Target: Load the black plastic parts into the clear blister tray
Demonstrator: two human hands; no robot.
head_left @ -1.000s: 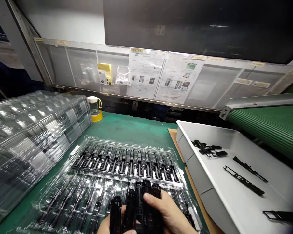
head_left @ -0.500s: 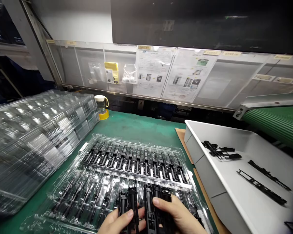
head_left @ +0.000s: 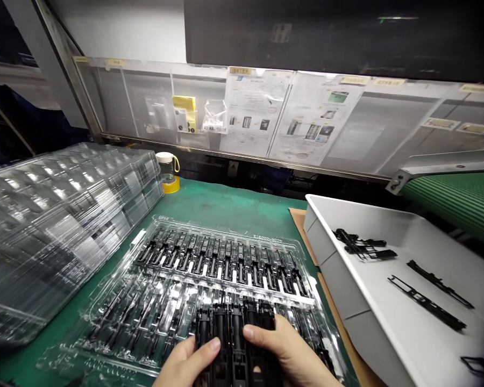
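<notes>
- Clear tray (head_left: pixel 213 224): raised characters along its far rim, with a run of zeros, the rest uncertain; a shorter mark at its far-left corner, unreadable;
- Beyond the tray: two printed sheets (head_left: pixel 256 110), their text too small to read; a yellowish strip (head_left: pixel 240 70) above them and a white label (head_left: pixel 214 129) left of them, characters blurred;
- Also beyond the tray, lower: a small tag (head_left: pixel 233 168) with a triangle sign.

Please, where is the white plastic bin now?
Head view, right side: the bin sits beside the clear plastic tray of black parts, near the green ribbed belt.
</notes>
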